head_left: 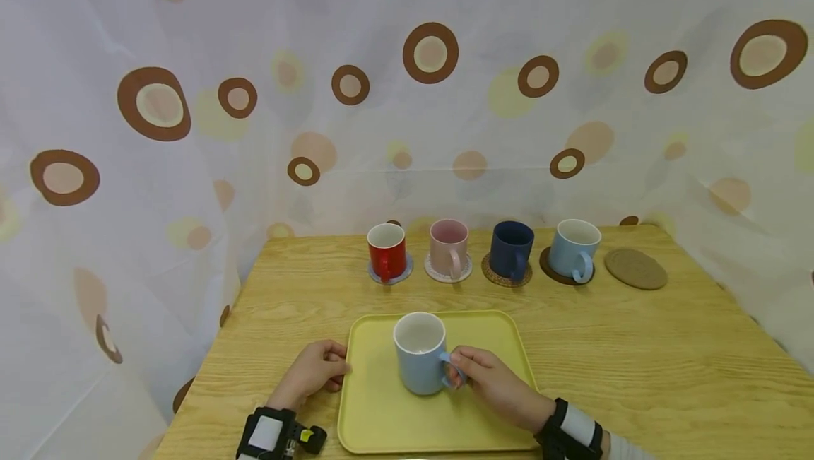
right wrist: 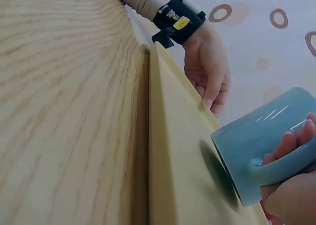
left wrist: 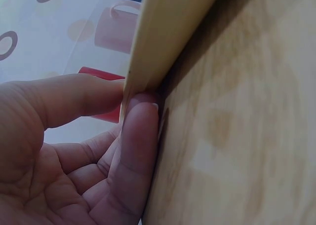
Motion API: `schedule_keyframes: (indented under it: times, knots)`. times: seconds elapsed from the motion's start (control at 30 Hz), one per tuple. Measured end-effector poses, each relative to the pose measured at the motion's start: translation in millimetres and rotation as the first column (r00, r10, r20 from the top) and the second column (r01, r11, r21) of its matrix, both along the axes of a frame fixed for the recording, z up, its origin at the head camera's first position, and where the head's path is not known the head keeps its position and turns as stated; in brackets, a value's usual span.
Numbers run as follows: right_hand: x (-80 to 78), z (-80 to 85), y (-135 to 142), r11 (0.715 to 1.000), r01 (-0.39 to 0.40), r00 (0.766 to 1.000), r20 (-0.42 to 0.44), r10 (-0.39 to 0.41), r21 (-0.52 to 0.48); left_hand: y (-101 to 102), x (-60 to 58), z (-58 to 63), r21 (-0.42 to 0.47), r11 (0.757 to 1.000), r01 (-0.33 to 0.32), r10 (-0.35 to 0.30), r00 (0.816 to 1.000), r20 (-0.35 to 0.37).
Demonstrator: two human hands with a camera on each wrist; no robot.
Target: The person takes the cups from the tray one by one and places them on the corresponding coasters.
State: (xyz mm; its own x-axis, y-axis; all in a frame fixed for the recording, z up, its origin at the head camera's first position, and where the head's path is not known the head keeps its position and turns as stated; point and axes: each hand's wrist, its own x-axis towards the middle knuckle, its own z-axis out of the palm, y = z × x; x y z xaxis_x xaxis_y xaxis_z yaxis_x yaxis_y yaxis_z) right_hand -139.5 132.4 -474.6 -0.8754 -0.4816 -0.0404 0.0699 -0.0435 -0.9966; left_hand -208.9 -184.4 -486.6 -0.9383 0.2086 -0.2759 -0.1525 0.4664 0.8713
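Observation:
My right hand [head_left: 497, 384] grips the handle of a light blue mug [head_left: 420, 360] with a white inside, fingers curled through it. The mug stands upright close over a yellow tray [head_left: 375, 425]; in the right wrist view its base [right wrist: 229, 173] shows a dark shadow on the tray just beneath. At the tray's left edge, my left hand [head_left: 316, 369] pinches the rim. In the left wrist view the thumb [left wrist: 79, 96] lies on the upper side of the rim and a finger [left wrist: 140, 136] bears against its outer side.
Along the back of the wooden table [head_left: 286, 290] stand a red mug [head_left: 396, 259], a pink mug [head_left: 445, 254], a navy mug [head_left: 506, 251] and another light blue mug [head_left: 568, 258], each on a coaster. A bare tan coaster [head_left: 636, 268] lies at the right end. A patterned curtain [head_left: 381, 128] hangs behind.

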Motion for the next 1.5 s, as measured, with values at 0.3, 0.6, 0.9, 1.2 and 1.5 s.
schedule_keyframes:
  times: [0.3,0.6,0.9,1.2,1.5]
  knots:
    - [-2.1,7.1,29,0.994,0.029,0.993,-0.111,-0.041,-0.11,-1,1.1,-0.2,-0.013,1.0,-0.014,0.014,1.0,0.016]
    - [-8.2,40.3,81,0.976,0.085,0.948,-0.286,-0.141,-0.201,-6,5.0,-0.5,-0.016,1.0,-0.025,0.026,0.999,0.019]
    - [-6.9,74.2,136,0.878,0.148,0.86,-0.379,-0.341,-0.455,-9,7.7,-0.8,-0.021,1.0,-0.014,0.014,0.999,0.038]
    - [-15.5,85.9,201,0.69,0.185,0.817,-0.281,-0.504,-0.7,-13,8.6,-5.5,-0.005,1.0,0.003,-0.003,1.0,0.03]
    - [-34.2,72.0,255,0.433,0.284,0.742,-0.09,-0.665,-0.855,-15,9.5,-7.1,0.015,1.0,0.006,-0.006,0.999,0.033]
